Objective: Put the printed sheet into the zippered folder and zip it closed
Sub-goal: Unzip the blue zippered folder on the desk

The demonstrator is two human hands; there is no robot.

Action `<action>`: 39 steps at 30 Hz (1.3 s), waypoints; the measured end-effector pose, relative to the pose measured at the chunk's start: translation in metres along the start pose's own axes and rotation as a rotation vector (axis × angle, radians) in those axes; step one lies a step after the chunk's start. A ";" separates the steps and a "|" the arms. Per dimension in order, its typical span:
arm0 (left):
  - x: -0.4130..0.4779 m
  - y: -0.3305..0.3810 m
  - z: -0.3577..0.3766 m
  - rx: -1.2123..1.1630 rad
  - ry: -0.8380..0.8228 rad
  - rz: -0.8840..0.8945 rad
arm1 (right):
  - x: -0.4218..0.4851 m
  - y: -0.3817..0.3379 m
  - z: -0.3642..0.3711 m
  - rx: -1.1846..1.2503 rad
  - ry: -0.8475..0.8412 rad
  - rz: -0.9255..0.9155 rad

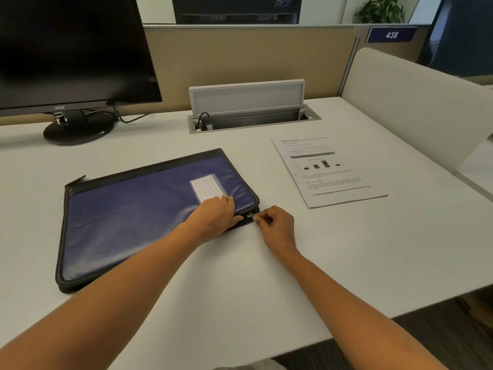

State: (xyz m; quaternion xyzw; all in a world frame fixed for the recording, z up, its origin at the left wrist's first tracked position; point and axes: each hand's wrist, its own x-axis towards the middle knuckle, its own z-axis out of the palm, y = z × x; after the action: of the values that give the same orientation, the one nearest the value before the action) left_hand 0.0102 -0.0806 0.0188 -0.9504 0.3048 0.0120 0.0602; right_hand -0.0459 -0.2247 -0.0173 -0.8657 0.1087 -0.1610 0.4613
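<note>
A blue zippered folder [133, 206] with black edging and a lined label window lies flat on the white desk [346, 249]. My left hand [213, 217] presses flat on its near right corner, fingers spread. Just right of that corner, my right hand [274, 225] pinches the small metal zipper pull [250, 215] between thumb and fingers. The printed sheet [328, 169], with a table, a bar chart and text, lies face up on the desk to the right of the folder, apart from it.
A black monitor [72, 49] on a round stand sits at the back left. An open cable hatch [250, 113] is set into the desk behind the folder. A white divider panel [416, 102] borders the right side. The desk's front edge runs near right.
</note>
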 end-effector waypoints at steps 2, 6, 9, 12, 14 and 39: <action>-0.006 -0.004 0.003 -0.041 -0.001 -0.009 | 0.001 0.000 0.000 -0.002 0.005 0.003; -0.019 -0.009 0.010 -0.061 -0.015 -0.043 | 0.002 0.000 0.000 -0.011 0.000 0.009; -0.022 -0.009 0.011 0.041 0.002 -0.071 | 0.001 -0.001 0.000 -0.009 -0.005 0.010; -0.020 -0.009 0.010 0.137 -0.028 -0.022 | 0.001 -0.001 0.000 -0.008 -0.003 0.008; -0.018 -0.011 0.010 0.188 -0.037 0.032 | 0.001 -0.002 0.000 -0.014 -0.009 0.007; -0.011 -0.013 0.016 0.238 0.004 0.058 | 0.001 -0.002 0.003 -0.075 0.018 0.007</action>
State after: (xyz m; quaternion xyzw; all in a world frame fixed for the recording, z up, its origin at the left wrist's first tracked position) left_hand 0.0091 -0.0624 0.0050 -0.9274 0.3317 -0.0244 0.1715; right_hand -0.0432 -0.2215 -0.0170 -0.8805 0.1220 -0.1627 0.4283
